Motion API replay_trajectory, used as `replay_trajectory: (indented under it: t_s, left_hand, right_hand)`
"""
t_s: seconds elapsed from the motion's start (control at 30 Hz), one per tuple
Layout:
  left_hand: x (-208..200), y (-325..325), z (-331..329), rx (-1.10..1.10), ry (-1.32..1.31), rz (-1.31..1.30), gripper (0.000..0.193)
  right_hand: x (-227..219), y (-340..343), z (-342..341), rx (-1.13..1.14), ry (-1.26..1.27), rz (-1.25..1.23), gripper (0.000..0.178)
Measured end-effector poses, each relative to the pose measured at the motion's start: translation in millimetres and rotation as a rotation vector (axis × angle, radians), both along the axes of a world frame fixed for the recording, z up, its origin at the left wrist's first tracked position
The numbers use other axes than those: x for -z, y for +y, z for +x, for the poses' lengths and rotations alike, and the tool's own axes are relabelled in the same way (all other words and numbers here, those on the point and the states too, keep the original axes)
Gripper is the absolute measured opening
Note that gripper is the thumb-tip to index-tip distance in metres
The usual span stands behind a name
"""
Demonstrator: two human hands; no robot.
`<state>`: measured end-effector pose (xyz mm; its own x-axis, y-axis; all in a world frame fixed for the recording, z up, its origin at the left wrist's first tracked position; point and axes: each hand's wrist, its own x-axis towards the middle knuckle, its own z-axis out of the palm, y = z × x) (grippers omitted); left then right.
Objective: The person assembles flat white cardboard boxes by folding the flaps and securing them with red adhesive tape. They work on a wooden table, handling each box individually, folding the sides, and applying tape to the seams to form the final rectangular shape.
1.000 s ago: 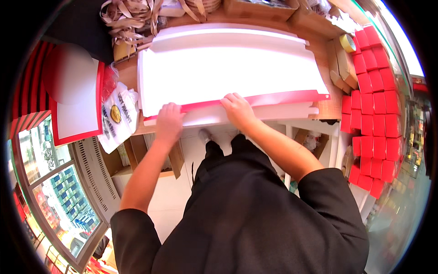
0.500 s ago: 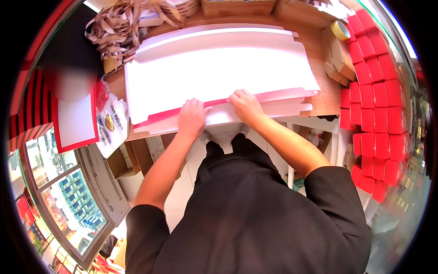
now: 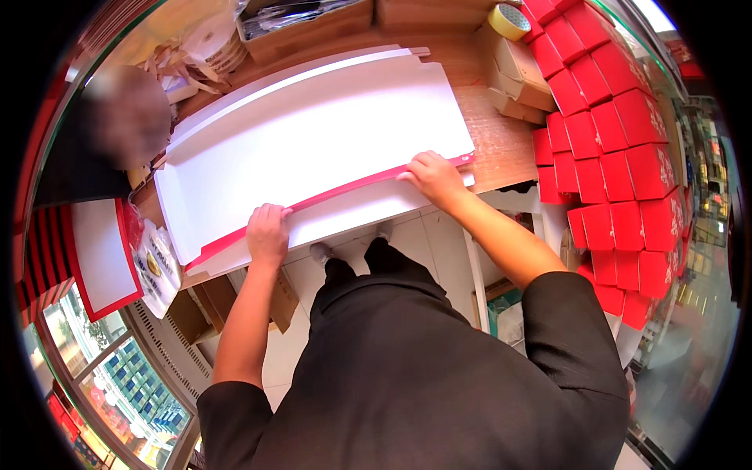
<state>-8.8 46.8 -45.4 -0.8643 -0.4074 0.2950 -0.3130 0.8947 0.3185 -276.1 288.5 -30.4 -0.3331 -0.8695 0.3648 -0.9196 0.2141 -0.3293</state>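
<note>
A large white cardboard sheet (image 3: 313, 129) lies on the wooden table (image 3: 501, 141), its near edge folded up into a narrow strip with a red outer side. Under it another white sheet (image 3: 345, 210) sticks out toward me past the table's front. My left hand (image 3: 268, 233) is closed over the left part of the red fold, fingers curled on top and thumb pointing right. Farther right, my right hand (image 3: 435, 180) pinches the same fold near its right end. What the undersides of both hands touch is hidden.
Red boxes (image 3: 615, 168) are stacked high along the right side. Tan cartons (image 3: 521, 74) with a roll of tape (image 3: 509, 22) stand at the back right. Ribbon rolls (image 3: 215, 43) and an open carton (image 3: 309, 35) line the back. Another person (image 3: 78, 149) is at the left.
My hands have spread apart along the red fold, the left toward its left part and the right toward its right end. The whole view has shifted and tilted.
</note>
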Motion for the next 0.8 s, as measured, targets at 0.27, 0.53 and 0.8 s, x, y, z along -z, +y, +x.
replay_trajectory:
  t_s: [0.27, 0.53, 0.8]
  left_hand:
    - [4.6, 1.3, -6.3, -0.003, 0.049, -0.038, 0.015]
    - [5.9, 6.4, -6.8, -0.073, 0.096, -0.024, 0.019]
    - [-3.9, -65.4, 94.7, -0.089, -0.102, -0.038, 0.025]
  right_hand:
    - [1.9, 19.7, -23.7, 0.061, -0.013, 0.022, 0.031]
    - [-3.5, -43.3, 60.6, -0.001, -0.079, 0.082, 0.017]
    - [10.9, -102.7, 119.0, -0.067, -0.071, -0.005, 0.009]
